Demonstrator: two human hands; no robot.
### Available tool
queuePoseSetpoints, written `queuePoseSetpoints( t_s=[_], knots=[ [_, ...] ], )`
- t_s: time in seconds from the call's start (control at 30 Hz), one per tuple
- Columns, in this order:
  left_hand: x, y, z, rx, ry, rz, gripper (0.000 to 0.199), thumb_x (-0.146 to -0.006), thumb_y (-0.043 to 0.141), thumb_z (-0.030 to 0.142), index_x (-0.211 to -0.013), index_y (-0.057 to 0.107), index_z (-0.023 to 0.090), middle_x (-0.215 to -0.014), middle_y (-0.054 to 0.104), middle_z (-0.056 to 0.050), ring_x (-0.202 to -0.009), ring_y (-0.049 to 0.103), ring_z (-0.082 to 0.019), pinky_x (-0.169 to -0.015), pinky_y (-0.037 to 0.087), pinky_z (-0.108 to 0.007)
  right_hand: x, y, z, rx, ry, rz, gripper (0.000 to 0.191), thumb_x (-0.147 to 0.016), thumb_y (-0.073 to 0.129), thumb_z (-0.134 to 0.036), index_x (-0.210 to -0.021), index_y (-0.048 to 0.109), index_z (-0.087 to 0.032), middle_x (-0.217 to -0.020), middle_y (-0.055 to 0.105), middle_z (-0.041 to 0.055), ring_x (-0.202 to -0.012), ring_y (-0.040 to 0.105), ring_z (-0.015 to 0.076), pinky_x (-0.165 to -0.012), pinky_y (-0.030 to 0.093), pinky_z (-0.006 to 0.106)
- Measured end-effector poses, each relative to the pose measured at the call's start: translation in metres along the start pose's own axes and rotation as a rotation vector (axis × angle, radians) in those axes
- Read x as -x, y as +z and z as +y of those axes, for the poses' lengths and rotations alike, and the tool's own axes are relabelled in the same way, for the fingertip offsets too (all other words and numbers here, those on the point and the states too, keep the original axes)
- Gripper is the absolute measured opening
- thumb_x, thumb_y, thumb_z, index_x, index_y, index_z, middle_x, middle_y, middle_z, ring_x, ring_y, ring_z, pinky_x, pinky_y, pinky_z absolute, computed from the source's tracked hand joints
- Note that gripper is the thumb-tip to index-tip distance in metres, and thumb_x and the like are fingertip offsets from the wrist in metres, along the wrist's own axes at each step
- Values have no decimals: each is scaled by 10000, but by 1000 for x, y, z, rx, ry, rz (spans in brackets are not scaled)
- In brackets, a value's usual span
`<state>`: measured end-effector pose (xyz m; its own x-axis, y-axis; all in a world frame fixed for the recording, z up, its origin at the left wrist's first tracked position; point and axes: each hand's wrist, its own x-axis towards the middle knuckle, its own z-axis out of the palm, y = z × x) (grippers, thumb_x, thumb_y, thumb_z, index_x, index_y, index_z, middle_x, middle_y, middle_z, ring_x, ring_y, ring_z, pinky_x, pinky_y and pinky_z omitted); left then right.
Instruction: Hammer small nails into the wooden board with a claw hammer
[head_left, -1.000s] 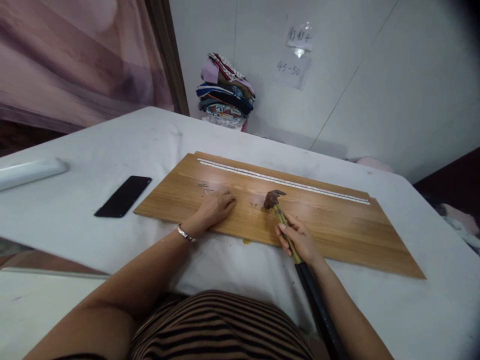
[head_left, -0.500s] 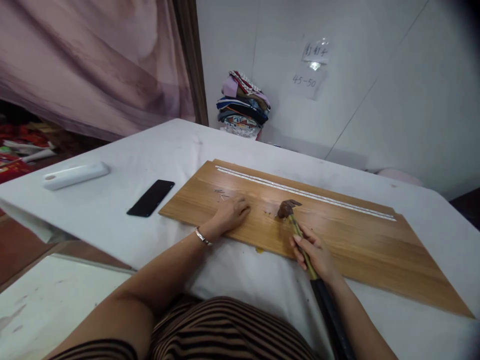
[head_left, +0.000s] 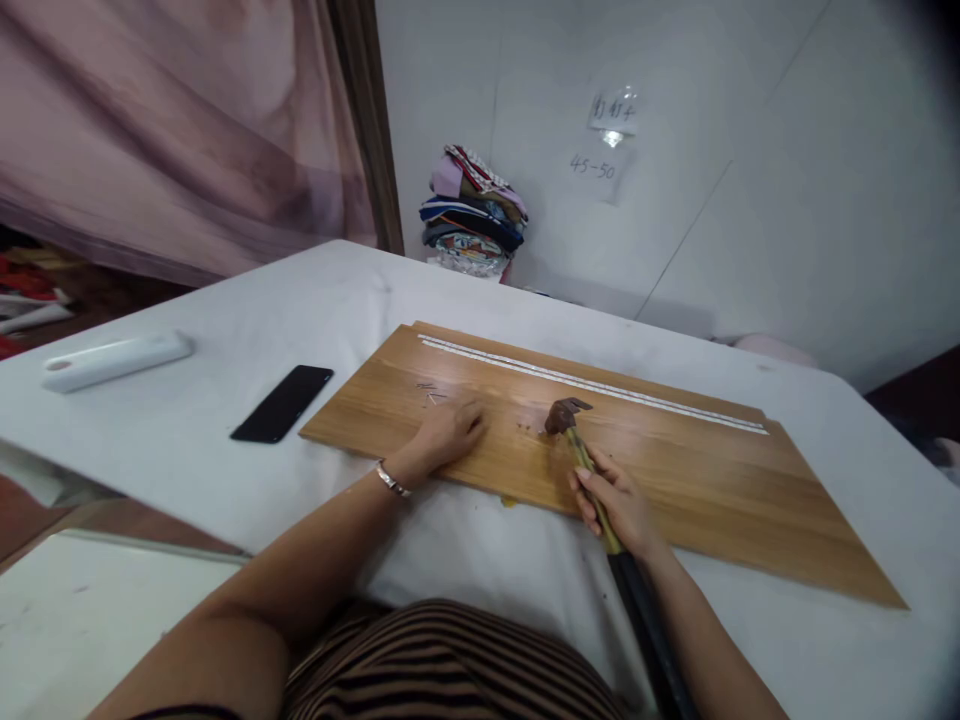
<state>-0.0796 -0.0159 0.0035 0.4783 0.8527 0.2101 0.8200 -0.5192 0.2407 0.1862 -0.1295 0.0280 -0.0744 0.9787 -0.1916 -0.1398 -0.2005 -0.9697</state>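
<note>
Two bare hands work on a long wooden board [head_left: 675, 490] lying flat on the white-covered counter [head_left: 225, 330]. R hand [head_left: 619, 505] has its grip wrapped round the yellowish shaft of a claw hammer [head_left: 566, 415], well up from the black handle end; the rusty head rests on or just above the board's surface, near mid-width. L hand [head_left: 450, 435] lies palm-down on the board w/ fingers loosely curled, just left of the hammer head; can't tell if anything is pinched under the fingertips. A few loose nails [head_left: 431, 392] lie on the board just beyond the L hand, not touching it. Small dark specks sit by the hammer head, maybe nail heads already in, too small to be sure. A pale strip [head_left: 592, 383] runs along the board's far edge. Judging by this, nailing looks partly done at most: spare nails remain unused and the hammer is low, not raised. Black phone [head_left: 283, 402] and a white oblong object [head_left: 112, 360] lie on the counter to the left, well apart from the board work. Folded clothes [head_left: 472, 210] are stacked by the far wall.
</note>
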Motion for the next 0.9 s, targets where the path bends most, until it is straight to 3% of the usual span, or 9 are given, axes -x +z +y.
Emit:
queuePoseSetpoints(
  t_s=[0.4, 0.9],
  knots=[
    [-3, -1, 1, -2, -36, -13, 240, -941, 492, 293, -751, 607, 203, -828, 658, -57, -768, 606, -198, -701, 416, -307, -1, 0, 0, -37, -21, -8, 793, -762, 760, -446, -1482, 507, -231, -715, 589, -53, -371, 422, 46, -292, 330, 173],
    [-3, 0, 0, -20, -13, -15, 251, -947, 484, 295, -749, 602, 197, -819, 650, -58, -763, 600, -197, -702, 412, -311, 0, 1, -1, -35, -11, -12, 719, -767, 755, -446, -1417, 556, -211, -732, 597, -51, -371, 432, 39, -294, 326, 167]
  ],
)
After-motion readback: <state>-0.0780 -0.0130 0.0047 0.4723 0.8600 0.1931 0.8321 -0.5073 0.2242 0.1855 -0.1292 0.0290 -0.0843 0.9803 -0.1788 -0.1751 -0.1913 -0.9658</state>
